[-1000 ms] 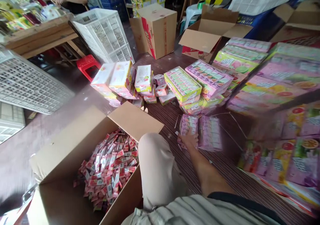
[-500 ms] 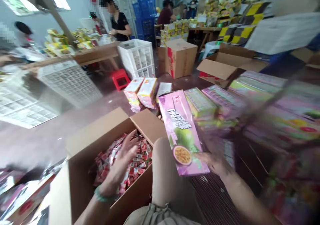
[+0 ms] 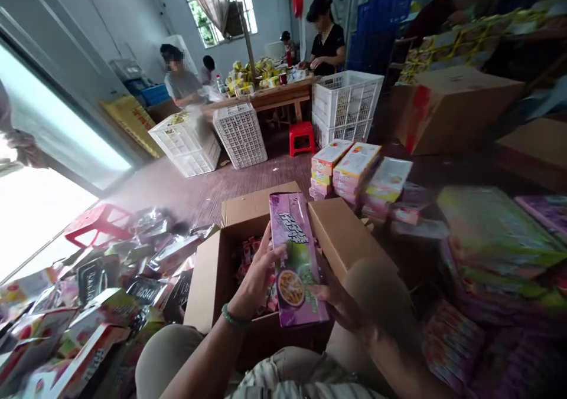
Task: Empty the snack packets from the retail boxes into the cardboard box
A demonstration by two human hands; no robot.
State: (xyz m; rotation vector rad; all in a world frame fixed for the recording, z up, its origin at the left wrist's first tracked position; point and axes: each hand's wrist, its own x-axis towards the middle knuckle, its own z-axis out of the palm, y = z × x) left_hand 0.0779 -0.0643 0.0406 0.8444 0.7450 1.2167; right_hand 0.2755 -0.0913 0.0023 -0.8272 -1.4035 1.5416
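Observation:
Both my hands hold a long purple box (image 3: 296,257) with fruit pictures, upright over an open cardboard carton (image 3: 208,281). My left hand (image 3: 257,278), with a green bracelet on the wrist, grips the box's left side. My right hand (image 3: 339,301) grips its lower right edge. Inside the carton lie many small red and pink sachets (image 3: 248,257), partly hidden by the box and my left hand. My bent knee (image 3: 376,293) is just right of the carton.
Flat printed boxes (image 3: 88,310) are heaped at the left. Stacks of boxes (image 3: 354,172) and wrapped packs (image 3: 491,234) stand at the right. White crates (image 3: 345,104), a red stool (image 3: 302,136) and a table with other people (image 3: 325,39) are behind.
My right hand lifted the purple box from the floor and brought it over the carton. My left hand came out of the sachets and took its left side. My view swung left.

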